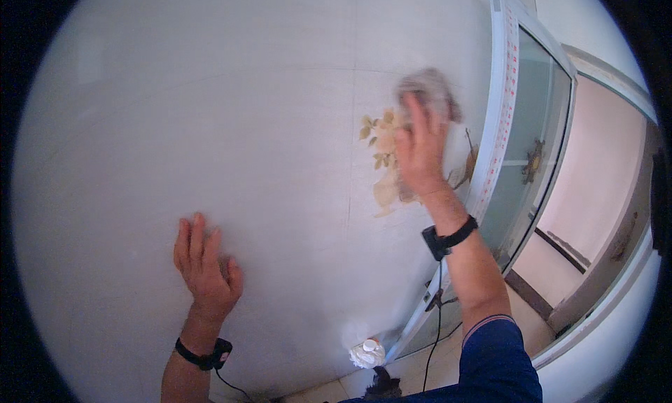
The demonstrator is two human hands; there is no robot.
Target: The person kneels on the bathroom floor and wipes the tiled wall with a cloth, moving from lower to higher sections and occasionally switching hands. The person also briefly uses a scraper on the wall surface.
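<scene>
My right hand (421,151) is pressing a grey-brown cloth (437,92) against a pale tiled wall (280,144). Motion blurs the cloth and the fingertips over it. Beside and partly behind this hand is a yellow flower decoration (381,140) on the tiles. Lower on the left, my left hand (204,259) has its fingers stretched out at the wall and holds nothing. Each wrist wears a black strap with a small box and a cable.
To the right of the wall stands a white-framed glass door (500,88) with a passage behind it. On the floor by its foot is a white container with a cap (367,352). A black cable (435,340) hangs from my right wrist.
</scene>
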